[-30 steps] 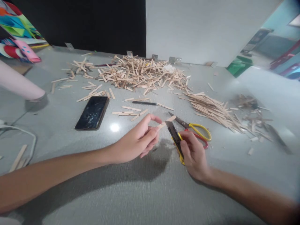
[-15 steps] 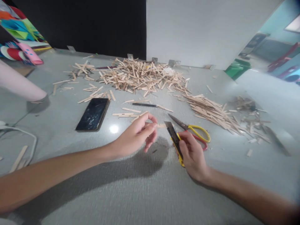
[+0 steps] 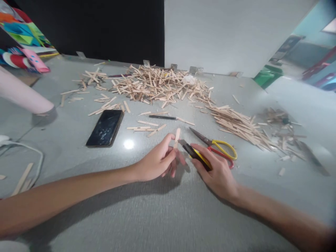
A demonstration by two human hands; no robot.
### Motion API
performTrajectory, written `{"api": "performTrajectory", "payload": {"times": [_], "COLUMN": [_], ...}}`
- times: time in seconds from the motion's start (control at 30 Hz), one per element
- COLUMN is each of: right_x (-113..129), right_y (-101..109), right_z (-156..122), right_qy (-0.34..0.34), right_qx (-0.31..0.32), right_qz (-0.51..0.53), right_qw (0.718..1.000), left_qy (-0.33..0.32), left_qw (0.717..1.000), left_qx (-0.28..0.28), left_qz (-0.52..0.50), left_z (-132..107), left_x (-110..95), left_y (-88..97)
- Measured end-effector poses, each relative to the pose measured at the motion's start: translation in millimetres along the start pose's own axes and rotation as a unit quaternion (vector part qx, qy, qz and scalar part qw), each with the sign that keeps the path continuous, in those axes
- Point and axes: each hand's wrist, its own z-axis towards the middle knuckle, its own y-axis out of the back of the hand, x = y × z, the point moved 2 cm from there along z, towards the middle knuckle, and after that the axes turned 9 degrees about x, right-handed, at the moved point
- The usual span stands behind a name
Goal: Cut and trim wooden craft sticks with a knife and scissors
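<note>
Between the thumb and fingers of my left hand (image 3: 160,159) a short wooden craft stick (image 3: 177,135) is pinched, pointing up and away from me. My right hand (image 3: 219,171) is wrapped round a black and yellow utility knife (image 3: 197,156). The knife's blade points left and lies close to the stick; whether it touches cannot be made out. Just beyond my right hand lie scissors (image 3: 210,141) with one yellow and one red handle. Several loose craft sticks (image 3: 143,128) rest on the grey table (image 3: 168,217) beyond my left hand.
A big heap of craft sticks (image 3: 154,84) spreads along the back, with a neater bundle (image 3: 238,126) to the right. A phone (image 3: 105,128) lies left, and a black pen-like tool (image 3: 162,117) lies ahead. A pale pink tube (image 3: 25,91) and white cable (image 3: 39,164) are at far left.
The craft stick in my left hand has turned from pointing right to pointing up. My right hand has rolled over, tilting the knife further left and bringing its blade nearer the stick.
</note>
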Motion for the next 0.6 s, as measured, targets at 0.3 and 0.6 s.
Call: {"api": "performTrajectory", "payload": {"times": [0.3,0.6], "right_x": [1,-2], "right_y": [7,9], "right_z": [3,5], "right_qy": [0.114,0.123], "right_qx": [-0.008,-0.01], "right_qz": [-0.11,-0.132], "right_qw": [0.987,0.984], "left_qy": [-0.032,-0.025], "left_qw": [0.998,0.999], "left_qx": [-0.003,-0.011], "left_qz": [0.05,0.045], "left_z": [4,3], "left_x": [19,20], "left_y": [3.5,2.8]}}
